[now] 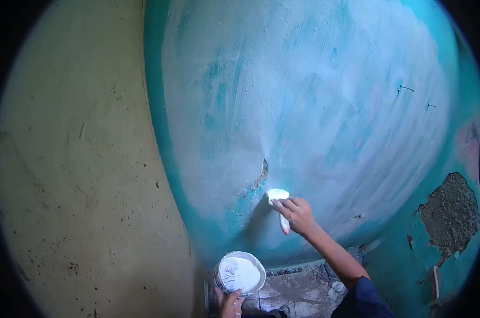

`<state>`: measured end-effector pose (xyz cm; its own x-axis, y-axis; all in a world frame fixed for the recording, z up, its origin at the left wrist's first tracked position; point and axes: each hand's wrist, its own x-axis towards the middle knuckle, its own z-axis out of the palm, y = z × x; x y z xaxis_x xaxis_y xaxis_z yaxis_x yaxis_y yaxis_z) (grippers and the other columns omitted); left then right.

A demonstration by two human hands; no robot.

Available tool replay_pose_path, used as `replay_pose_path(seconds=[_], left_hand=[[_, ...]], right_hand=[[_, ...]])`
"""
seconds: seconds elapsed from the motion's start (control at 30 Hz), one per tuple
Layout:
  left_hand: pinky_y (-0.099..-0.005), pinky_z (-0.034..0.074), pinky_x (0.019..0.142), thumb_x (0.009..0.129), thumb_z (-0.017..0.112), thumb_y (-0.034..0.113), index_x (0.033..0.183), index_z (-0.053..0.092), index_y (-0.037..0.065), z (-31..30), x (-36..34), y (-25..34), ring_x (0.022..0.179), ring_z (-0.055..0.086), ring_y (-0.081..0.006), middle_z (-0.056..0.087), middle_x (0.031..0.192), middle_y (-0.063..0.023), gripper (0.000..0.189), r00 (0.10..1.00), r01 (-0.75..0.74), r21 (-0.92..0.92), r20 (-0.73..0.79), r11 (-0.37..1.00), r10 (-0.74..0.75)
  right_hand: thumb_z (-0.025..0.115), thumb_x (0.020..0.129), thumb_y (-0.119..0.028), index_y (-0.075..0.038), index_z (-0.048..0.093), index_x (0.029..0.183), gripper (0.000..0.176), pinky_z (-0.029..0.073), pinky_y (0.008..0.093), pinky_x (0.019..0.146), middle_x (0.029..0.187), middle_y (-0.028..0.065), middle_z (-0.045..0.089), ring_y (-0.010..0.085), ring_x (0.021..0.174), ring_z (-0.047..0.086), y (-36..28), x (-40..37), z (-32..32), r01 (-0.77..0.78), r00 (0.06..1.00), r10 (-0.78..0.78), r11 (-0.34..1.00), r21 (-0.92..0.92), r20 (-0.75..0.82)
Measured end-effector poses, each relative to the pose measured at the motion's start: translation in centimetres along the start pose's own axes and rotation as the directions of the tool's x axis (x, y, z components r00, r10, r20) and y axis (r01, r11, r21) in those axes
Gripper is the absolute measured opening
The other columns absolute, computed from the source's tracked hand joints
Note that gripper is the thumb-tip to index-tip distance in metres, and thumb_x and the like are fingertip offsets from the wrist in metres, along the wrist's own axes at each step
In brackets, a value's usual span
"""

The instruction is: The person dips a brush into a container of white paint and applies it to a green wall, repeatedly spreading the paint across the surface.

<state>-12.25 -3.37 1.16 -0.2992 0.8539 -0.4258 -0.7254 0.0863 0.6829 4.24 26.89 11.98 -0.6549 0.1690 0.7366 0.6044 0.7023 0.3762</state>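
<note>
A white-coated brush (pixel 278 196) is gripped in my right hand (pixel 295 213), its bristle end against or close to the teal wall (pixel 219 79) streaked with white. Its handle points down and ends in a reddish tip. Just up and left of the brush, a narrow chipped crack (pixel 261 174) shows in the wall. Low in the view, my left hand (pixel 230 303) holds a round container (pixel 216 275) from below, its thumb at the rim. White paste or paint (pixel 241 274) fills much of it.
A yellowish speckled surface (pixel 86 159) takes up the left side. Bare rough plaster (pixel 449 212) shows on the right wall. Two bits of wire (pixel 406 88) stick out at the upper right. Debris lies on the dusty tiled floor (pixel 298 291).
</note>
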Motion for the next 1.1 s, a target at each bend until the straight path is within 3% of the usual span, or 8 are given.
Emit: replay_pose_path(seconds=[0.2,0.27,0.5,0.63,0.73,0.83,0.9,1.1], left_hand=[[-0.0406,0.04,0.106,0.097,0.049,0.014,0.126,0.051,-0.005,-7.3,5.7,-7.1,0.117,0.052,-0.0257,0.055,0.125,-0.0142,0.035,0.922,-0.158,-0.239,0.311,0.958,0.229],[-0.0407,0.04,0.107,0.098,0.048,0.015,0.127,0.051,-0.004,-3.0,2.5,-3.1,0.117,0.052,-0.0248,0.056,0.125,-0.0143,0.035,0.92,-0.379,0.202,0.186,0.903,0.345],[-0.0393,0.039,0.105,0.099,0.047,0.015,0.129,0.05,-0.002,-3.8,2.7,-4.2,0.116,0.052,-0.0252,0.053,0.126,-0.0138,0.035,0.983,-0.109,-0.095,0.135,0.989,0.122],[-0.0376,0.038,0.105,0.101,0.046,0.015,0.128,0.05,-0.003,-5.2,3.9,-5.4,0.119,0.047,-0.0236,0.052,0.126,-0.013,0.033,0.869,-0.373,0.056,0.37,0.926,0.327],[-0.0374,0.038,0.105,0.098,0.049,0.012,0.128,0.049,-0.003,-4.4,3.3,-4.2,0.117,0.047,-0.0236,0.05,0.127,-0.0127,0.033,0.934,-0.047,-0.196,0.339,0.979,0.113],[-0.0365,0.04,0.103,0.093,0.054,0.01,0.128,0.049,-0.004,-2.7,0.6,-2.0,0.114,0.051,-0.0228,0.054,0.124,-0.0125,0.038,0.75,-0.627,0.305,0.485,0.717,0.449],[-0.0362,0.041,0.102,0.088,0.057,0.009,0.128,0.049,-0.005,-1.5,1.7,-2.0,0.113,0.053,-0.0226,0.056,0.122,-0.0119,0.043,0.996,-0.054,-0.065,0.073,0.996,0.059],[-0.0366,0.042,0.102,0.091,0.055,0.016,0.129,0.049,-0.003,3.9,-1.7,2.0,0.114,0.053,-0.0223,0.056,0.124,-0.0112,0.043,0.997,0.077,-0.141,-0.01,0.987,-0.079]], right_hand=[[0.063,0.083,-0.014,-0.012,0.072,0.099,0.018,0.047,0.038,0.061,0.082,0.0098,0.063,0.0269,0.072,0.061,7.4,9.1,-5.7,-0.017,0.996,0.014,0.999,0.04,0.087],[0.069,0.079,-0.011,-0.009,0.072,0.097,0.018,0.05,0.0359,0.065,0.083,0.0125,0.063,0.0286,0.074,0.062,9.8,14.9,-10.2,-0.031,0.987,0.057,0.985,0.169,-0.152],[0.068,0.077,-0.008,-0.016,0.071,0.11,0.034,0.052,0.0356,0.075,0.1,0.0071,0.067,0.0263,0.09,0.063,12.5,21.4,-13.3,-0.099,0.877,0.066,0.994,-0.044,-0.476],[0.061,0.075,-0.008,-0.013,0.068,0.112,0.038,0.051,0.0329,0.064,0.093,0.0035,0.065,0.0207,0.081,0.063,7.5,13.5,-7.2,0.044,0.952,-0.098,0.981,-0.187,-0.29],[0.061,0.076,-0.011,-0.014,0.069,0.111,0.035,0.052,0.0335,0.067,0.094,0.0026,0.067,0.0197,0.081,0.063,3.0,7.2,-4.3,0.029,0.998,-0.029,1.0,-0.006,-0.057],[0.063,0.08,-0.013,-0.015,0.07,0.109,0.03,0.052,0.0346,0.069,0.096,0.0044,0.068,0.0213,0.08,0.064,3.4,6.4,-4.7,0.002,0.998,-0.009,0.994,0.111,0.064],[0.064,0.083,-0.013,-0.013,0.071,0.105,0.023,0.052,0.0363,0.07,0.098,0.0065,0.068,0.0239,0.081,0.064,6.7,8.7,-5.7,-0.07,0.992,0.047,0.975,0.211,0.114],[0.066,0.084,-0.016,-0.015,0.072,0.091,0.009,0.053,0.0354,0.069,0.093,0.0052,0.068,0.0259,0.083,0.066,16.1,24.2,-16.5,-0.082,0.941,0.106,0.993,0.086,-0.322]])
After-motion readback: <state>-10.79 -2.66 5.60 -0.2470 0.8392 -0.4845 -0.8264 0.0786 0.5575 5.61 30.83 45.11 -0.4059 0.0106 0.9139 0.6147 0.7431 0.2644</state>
